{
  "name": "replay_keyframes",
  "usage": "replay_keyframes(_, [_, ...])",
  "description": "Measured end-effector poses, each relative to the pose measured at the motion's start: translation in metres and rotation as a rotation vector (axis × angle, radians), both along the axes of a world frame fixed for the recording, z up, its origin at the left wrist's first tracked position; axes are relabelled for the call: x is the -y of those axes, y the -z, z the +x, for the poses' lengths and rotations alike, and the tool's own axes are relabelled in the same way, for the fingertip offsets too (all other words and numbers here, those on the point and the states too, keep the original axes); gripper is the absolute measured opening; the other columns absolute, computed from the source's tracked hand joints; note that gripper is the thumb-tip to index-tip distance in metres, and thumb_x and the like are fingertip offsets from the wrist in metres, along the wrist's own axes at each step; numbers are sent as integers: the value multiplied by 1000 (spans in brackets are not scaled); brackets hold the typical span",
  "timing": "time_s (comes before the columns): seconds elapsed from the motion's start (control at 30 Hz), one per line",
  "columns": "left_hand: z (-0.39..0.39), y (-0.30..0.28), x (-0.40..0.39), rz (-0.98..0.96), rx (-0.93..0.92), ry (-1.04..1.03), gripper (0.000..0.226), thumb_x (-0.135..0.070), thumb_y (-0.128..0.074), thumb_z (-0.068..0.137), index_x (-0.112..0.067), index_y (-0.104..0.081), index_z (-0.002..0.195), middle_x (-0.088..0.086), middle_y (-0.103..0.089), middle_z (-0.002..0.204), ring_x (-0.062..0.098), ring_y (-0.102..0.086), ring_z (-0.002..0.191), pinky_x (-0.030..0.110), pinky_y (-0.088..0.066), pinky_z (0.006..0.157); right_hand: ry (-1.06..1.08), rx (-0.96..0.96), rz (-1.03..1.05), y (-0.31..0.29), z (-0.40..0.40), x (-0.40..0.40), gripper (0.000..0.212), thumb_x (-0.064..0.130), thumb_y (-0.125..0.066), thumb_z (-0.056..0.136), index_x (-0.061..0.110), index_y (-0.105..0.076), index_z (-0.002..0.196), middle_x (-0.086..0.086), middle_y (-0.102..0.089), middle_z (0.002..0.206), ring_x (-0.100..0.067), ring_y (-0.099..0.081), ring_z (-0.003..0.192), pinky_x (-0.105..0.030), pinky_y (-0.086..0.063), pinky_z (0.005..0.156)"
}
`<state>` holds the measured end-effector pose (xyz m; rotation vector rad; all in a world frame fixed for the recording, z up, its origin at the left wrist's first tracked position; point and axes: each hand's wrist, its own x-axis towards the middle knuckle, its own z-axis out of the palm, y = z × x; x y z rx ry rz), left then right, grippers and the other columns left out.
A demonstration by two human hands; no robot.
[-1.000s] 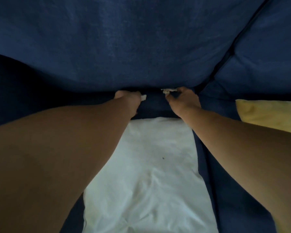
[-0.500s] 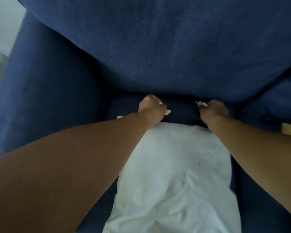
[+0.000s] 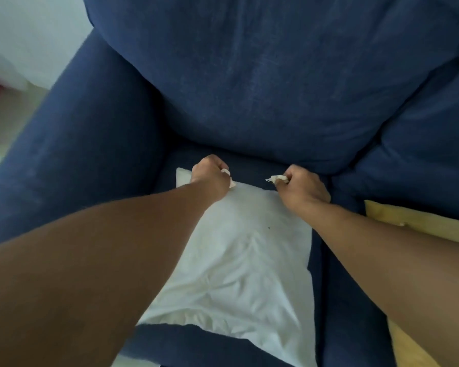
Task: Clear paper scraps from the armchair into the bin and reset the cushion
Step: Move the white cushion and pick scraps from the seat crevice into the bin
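**Both fists closed on paper scraps above the white cushion**

Nearest the camera, two bare forearms reach forward over the seat of a dark blue armchair [image 3: 96, 133]. Between and beneath them lies a white cushion [image 3: 239, 260], flat on the seat and creased through its middle, with its far edge under the hands. A yellow cushion [image 3: 419, 221] shows at the right edge, partly hidden behind the right forearm.

Further on, the left hand [image 3: 210, 176] is curled into a fist over the far left corner of the white cushion, with a pale scrap of paper [image 3: 229, 177] poking out between its fingers. The right hand [image 3: 302, 185] is also closed, pinching a second small crumpled scrap [image 3: 276, 178] that sticks out toward the left hand; whether this hand touches the cushion is hard to judge from this angle. The two hands sit near each other but apart.

Beyond them rises the armchair's plump blue back cushion [image 3: 263, 75].
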<state>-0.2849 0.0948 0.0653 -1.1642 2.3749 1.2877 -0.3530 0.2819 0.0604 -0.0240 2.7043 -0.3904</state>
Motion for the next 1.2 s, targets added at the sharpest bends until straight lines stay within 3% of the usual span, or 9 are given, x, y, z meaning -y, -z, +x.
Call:
replay_keyframes(0.2, [54,-21,-5,-27,-48,-43,20,-13,-51,95,-23,-66,104,-4,-57,100,13,-57,75,26,-49,58,-156,-28,-7,-27,43,6,22,46,-52,97,27,-59,90,6,-64,90,-23,-62,81,-34,-50,67])
replay_keyframes(0.3, [84,-32,1,-48,-43,-52,21,-13,-51,94,-22,-66,106,0,-60,108,16,-61,79,25,-49,58,-238,-35,-15,-38,68,16,23,50,-48,95,30,-56,86,8,-63,87,-24,-61,79,-38,-54,71])
replay_keyframes(0.53, [167,-56,34,-72,-25,-38,18,-13,-48,92,-21,-62,99,-2,-63,101,16,-63,78,26,-48,55,-545,-41,31,-61,136,56,18,43,-50,99,28,-58,93,9,-64,92,-22,-60,84,-32,-41,63])
replay_keyframes(0.73, [254,-64,59,-61,46,-55,19,-10,-46,88,-22,-60,89,-2,-72,90,19,-67,79,33,-56,60,-696,-23,23,-71,204,103,16,40,-49,100,27,-57,94,8,-64,92,-21,-60,82,-32,-41,62])
replay_keyframes(0.9, [326,-58,68,-4,106,-87,22,-11,-42,83,-24,-59,86,-4,-70,83,18,-62,64,25,-45,45,-788,-11,45,-69,265,142,14,38,-52,100,27,-58,92,7,-65,89,-22,-61,81,-33,-43,67])
replay_keyframes(1.1, [419,-38,89,2,160,-131,17,-13,-46,82,-25,-58,83,0,-68,90,19,-63,76,27,-47,54,-888,36,87,-54,339,179,13,38,-54,98,27,-57,93,9,-68,93,-22,-64,86,-33,-48,67])
replay_keyframes(1.2, [466,-27,103,-32,208,-155,16,-18,-50,86,-23,-64,92,2,-68,96,24,-64,86,31,-53,68,-962,62,107,-47,379,195,13,38,-54,98,26,-58,95,6,-68,97,-25,-64,89,-33,-46,68])
